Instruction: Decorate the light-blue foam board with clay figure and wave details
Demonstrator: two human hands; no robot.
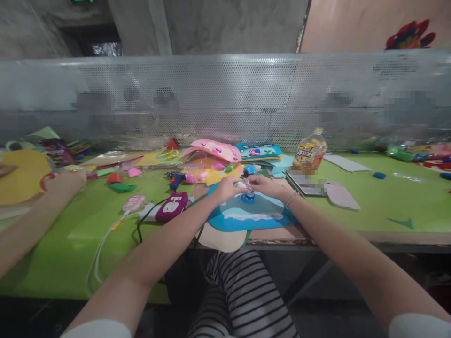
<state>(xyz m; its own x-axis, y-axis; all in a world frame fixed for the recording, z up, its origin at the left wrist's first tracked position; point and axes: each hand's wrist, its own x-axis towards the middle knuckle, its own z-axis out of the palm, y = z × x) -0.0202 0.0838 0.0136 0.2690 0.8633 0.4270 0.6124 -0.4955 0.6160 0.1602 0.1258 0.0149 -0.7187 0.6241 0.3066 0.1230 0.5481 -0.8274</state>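
Observation:
Both my hands meet above a blue felt piece (pixel 246 217) with a white wave edge, which lies at the front of the green table (pixel 380 206). My left hand (pixel 227 188) is closed around a small white piece (pixel 240 185). My right hand (pixel 266 185) pinches the same small piece from the other side. A little blue round part (pixel 248 198) sits on the felt just under my fingers. A tan felt sheet (pixel 220 239) lies beneath the blue one and hangs over the table edge.
A blue glue gun (pixel 176 178), a purple power strip (pixel 172 206) with cables and a pink gadget (pixel 133 203) lie to the left. Coloured felt cutouts (pixel 214 151) are piled behind. A snack bag (pixel 310 152) stands right. Another person's arm (pixel 31 220) reaches in at far left. A perforated metal screen (pixel 225 98) backs the table.

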